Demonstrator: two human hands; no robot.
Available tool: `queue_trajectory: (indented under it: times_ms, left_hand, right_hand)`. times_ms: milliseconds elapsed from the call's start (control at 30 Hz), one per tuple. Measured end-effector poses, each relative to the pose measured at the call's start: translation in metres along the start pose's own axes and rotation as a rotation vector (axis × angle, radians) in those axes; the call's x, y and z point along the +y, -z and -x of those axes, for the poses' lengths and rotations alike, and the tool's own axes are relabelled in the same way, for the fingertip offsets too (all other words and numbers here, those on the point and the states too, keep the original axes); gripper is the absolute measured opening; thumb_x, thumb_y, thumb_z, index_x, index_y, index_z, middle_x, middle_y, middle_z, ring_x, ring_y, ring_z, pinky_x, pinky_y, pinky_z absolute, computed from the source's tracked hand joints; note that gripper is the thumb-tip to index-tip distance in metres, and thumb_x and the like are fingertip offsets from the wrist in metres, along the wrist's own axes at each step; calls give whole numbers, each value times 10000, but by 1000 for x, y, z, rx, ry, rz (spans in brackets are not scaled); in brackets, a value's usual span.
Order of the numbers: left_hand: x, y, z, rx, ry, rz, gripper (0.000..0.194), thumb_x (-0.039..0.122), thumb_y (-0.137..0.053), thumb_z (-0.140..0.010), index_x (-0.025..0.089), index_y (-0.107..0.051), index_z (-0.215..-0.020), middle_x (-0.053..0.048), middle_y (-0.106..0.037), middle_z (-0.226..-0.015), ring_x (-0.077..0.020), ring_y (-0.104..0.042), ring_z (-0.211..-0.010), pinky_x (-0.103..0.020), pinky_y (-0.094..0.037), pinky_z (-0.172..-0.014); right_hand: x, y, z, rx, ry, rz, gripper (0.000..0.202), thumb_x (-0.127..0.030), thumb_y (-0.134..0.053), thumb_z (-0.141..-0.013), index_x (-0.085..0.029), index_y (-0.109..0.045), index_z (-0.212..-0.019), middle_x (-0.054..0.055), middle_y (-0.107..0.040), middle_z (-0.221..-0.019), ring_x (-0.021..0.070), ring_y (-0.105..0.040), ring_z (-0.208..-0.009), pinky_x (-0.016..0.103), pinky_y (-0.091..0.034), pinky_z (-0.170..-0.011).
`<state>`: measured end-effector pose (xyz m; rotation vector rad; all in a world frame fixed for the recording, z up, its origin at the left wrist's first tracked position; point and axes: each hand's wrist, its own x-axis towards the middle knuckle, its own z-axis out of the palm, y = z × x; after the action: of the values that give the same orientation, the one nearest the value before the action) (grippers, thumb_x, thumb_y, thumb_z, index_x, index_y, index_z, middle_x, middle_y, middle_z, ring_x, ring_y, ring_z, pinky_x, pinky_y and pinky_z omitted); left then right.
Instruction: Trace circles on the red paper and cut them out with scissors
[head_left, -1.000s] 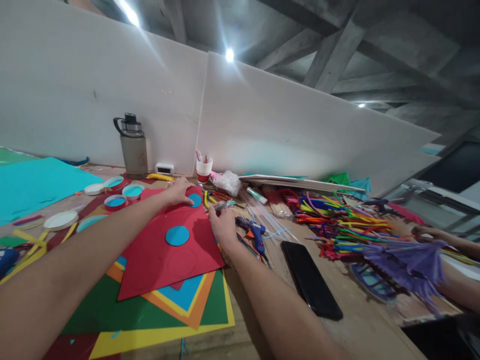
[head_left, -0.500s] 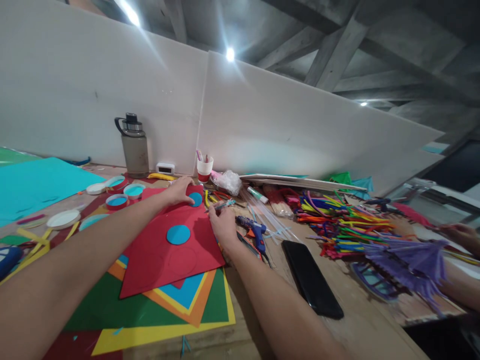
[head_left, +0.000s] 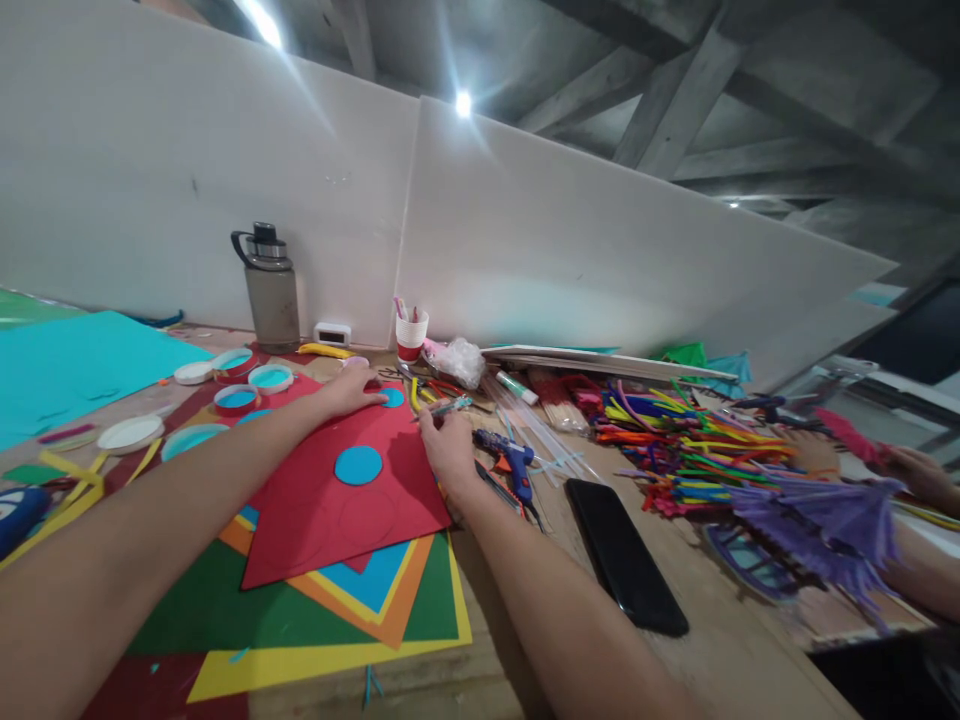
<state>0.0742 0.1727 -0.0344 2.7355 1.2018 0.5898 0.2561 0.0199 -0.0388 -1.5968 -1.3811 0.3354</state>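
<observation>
My left hand (head_left: 355,391) lies over the far part of the red sheet (head_left: 300,515), its fingertips touching a small blue circle (head_left: 391,398); its fingers are partly spread. Another blue circle (head_left: 358,465) lies nearer on the same sheet, beside faint drawn round outlines. At the sheet's right edge, my right hand (head_left: 447,432) has its fingers closed around a thin pen-like tool (head_left: 448,405). Green, yellow, orange and blue sheets lie under the red one. A blue glue gun (head_left: 516,465) is just right of my right hand.
Round lids and rings (head_left: 236,400) lie left; a bottle (head_left: 272,295) and a cup (head_left: 411,335) stand behind. Rightward are a black phone (head_left: 626,555), colourful pipe cleaners (head_left: 697,450) and a purple fringed object (head_left: 821,525). Another person's hand (head_left: 915,472) is at far right.
My left hand has shifted slightly left and flattened, and a blue circle now shows left of my left forearm. The other person's hand has lifted the pink piece slightly.
</observation>
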Motion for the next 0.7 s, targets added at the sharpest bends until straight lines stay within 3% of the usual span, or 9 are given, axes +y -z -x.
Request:
queue_trajectory:
  times_ms: [100,233,467,567,700]
  left_hand:
    - [4,1,2,-48,-45,-50,501,627,-544,-789,179,-720,-926,-98,-667,-937,-248,-550,-890,-329,-395,-769]
    - [8,-4,2,-77,-99,-33,546,622,-633,-710,174,-707,-1012,-104,-672,-1035,-262,-557,-956,-333,-403,-811]
    - [6,-15,5,-6,14,137,535,640,-644,-665,182,-697,-937,-80,-668,-964,-236,-579,-899,-327,-430,-789]
    - [8,-15,7,9,35,184,515,625,-661,-647,183,-691,-912,-76,-664,-954,-234,-579,-896,-336,-439,-801]
    - [9,-13,9,14,40,224,518,586,-680,-635,180,-683,-956,-77,-661,-984,-236,-578,-916,-344,-452,-816]
  right_hand:
    - [5,-2,-3,14,-22,-73,277,-378,-482,-863,-183,-603,-708,52,-663,-675,182,-614,-646,269,-434,-645]
    - [15,-7,-6,4,-9,-218,239,-376,-455,-877,-198,-611,-840,23,-677,-717,169,-633,-682,259,-465,-667]
    - [15,-7,-5,-87,46,-103,209,-310,-439,-874,-199,-609,-925,16,-667,-752,161,-612,-686,274,-466,-683]
    - [13,-9,-8,-98,-20,-189,172,-290,-452,-848,-202,-594,-891,6,-650,-734,150,-609,-656,258,-465,-638]
    - [11,-13,-15,-99,-242,-522,139,-296,-480,-809,-196,-558,-866,-1,-628,-691,137,-614,-569,223,-437,-519]
